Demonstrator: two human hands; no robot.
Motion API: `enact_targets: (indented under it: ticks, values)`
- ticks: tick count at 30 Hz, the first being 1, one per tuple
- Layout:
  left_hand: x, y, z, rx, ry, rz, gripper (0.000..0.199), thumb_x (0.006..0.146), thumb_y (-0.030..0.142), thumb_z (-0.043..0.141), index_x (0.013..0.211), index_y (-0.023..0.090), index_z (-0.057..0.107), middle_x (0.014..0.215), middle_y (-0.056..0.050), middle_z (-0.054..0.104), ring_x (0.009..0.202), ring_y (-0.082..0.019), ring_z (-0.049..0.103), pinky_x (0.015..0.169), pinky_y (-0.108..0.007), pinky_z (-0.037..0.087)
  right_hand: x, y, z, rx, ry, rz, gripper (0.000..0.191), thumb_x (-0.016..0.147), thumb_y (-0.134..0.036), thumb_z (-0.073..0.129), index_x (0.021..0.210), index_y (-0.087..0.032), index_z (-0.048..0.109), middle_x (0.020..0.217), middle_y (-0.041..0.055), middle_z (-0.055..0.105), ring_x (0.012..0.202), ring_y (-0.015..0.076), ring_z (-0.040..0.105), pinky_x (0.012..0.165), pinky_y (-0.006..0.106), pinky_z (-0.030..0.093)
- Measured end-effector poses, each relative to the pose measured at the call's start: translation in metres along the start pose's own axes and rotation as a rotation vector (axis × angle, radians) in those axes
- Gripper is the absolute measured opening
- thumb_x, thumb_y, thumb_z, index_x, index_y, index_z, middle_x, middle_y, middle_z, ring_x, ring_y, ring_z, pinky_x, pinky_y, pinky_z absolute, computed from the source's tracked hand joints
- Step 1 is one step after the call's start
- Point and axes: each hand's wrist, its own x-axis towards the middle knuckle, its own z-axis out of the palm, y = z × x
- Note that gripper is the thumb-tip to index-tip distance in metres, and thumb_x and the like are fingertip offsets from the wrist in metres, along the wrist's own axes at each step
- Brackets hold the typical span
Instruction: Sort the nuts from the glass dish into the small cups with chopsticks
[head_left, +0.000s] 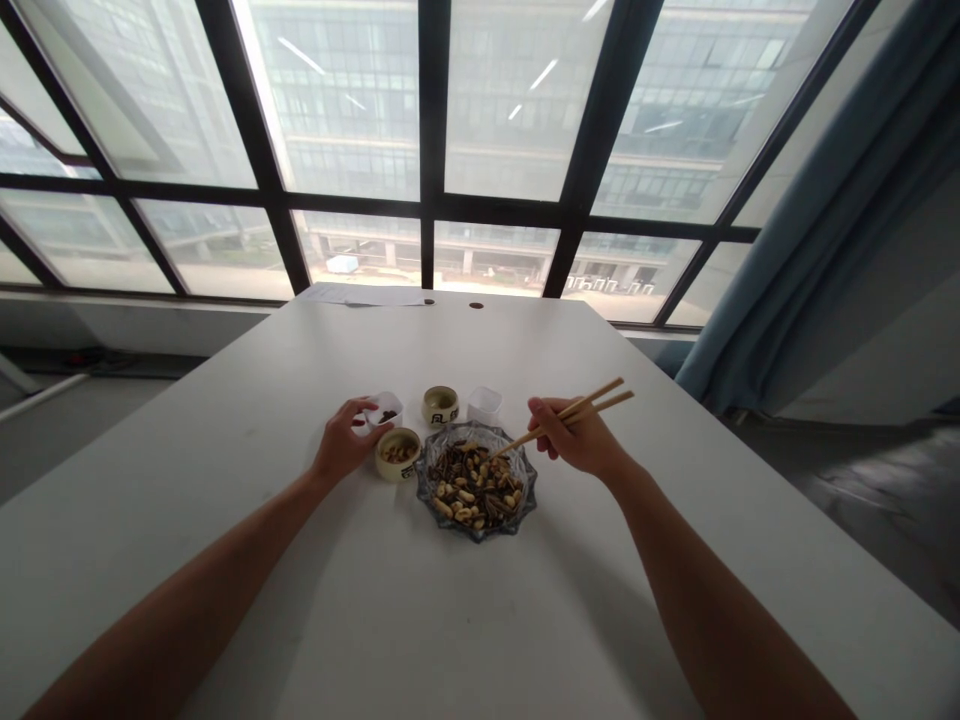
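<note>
1. Left hand (346,435) and right hand (574,435) both appear in the head view, and both are grasping something.
2. With the thumb and fingers, the left hand holds the white cup (391,400), which contains some dark pieces (388,416); I suppose this grip keeps the cup steady.
3. The right hand grasps the chopsticks (596,394) at the middle part, slanting down into the glass bowl (478,536), probably because this angle lets the tips reach among the food. These tips are small in the view, so I cannot tell whether they pinch anything.
4. The glass bowl stands on the white table (465,620) between the two forearms, and the small vessels stand close around its far and left sides, it seems for easy reach.
5. I count two chopsticks, one glass bowl, two ceramic cups (390,472), and two white vessels: the held one and the white container (484,403). Peanuts (466,496) and dark seeds (450,460) in the bowl are too many for counting.
</note>
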Motion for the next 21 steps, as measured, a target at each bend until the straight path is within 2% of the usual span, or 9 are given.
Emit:
enact_targets:
  ticks: [8, 16, 18, 21]
  values:
    - [0.0, 0.001, 0.0, -0.002, -0.004, -0.005, 0.042, 0.073, 0.054, 0.073, 0.097, 0.02, 0.064, 0.112, -0.009, 0.07, 0.1, -0.025, 0.068, 0.078, -0.039, 0.062, 0.001, 0.001, 0.009, -0.08, -0.082, -0.025, 0.062, 0.089, -0.073, 0.042, 0.066, -0.018, 0.059, 0.048, 0.0018, 0.059, 0.038, 0.0112, 0.051, 0.036, 0.021, 0.038]
    - [0.0, 0.004, 0.0, -0.008, -0.024, -0.038, 0.045, 0.072, 0.055, 0.072, 0.097, 0.019, 0.063, 0.113, -0.01, 0.069, 0.1, -0.025, 0.067, 0.079, -0.04, 0.06, 0.002, 0.005, 0.003, 0.067, 0.0, 0.047, 0.063, 0.083, -0.076, 0.049, 0.065, -0.016, 0.061, 0.044, 0.001, 0.057, 0.032, 0.0102, 0.049, 0.031, 0.02, 0.035]
    - [0.0, 0.004, 0.0, -0.012, -0.02, -0.041, 0.045, 0.072, 0.055, 0.073, 0.097, 0.019, 0.063, 0.113, -0.01, 0.069, 0.101, -0.025, 0.067, 0.079, -0.04, 0.06, 0.004, 0.007, 0.003, 0.134, 0.078, 0.055, 0.063, 0.082, -0.075, 0.052, 0.064, -0.016, 0.061, 0.043, 0.0017, 0.058, 0.031, 0.0105, 0.049, 0.03, 0.02, 0.035]
    - [0.0, 0.004, 0.0, -0.016, -0.02, -0.045, 0.045, 0.071, 0.055, 0.073, 0.097, 0.019, 0.064, 0.115, -0.01, 0.069, 0.102, -0.026, 0.067, 0.08, -0.04, 0.06, 0.008, 0.011, 0.006, 0.244, 0.391, 0.01, 0.06, 0.085, -0.072, 0.052, 0.065, -0.016, 0.062, 0.044, 0.002, 0.06, 0.032, 0.0112, 0.051, 0.032, 0.021, 0.039]
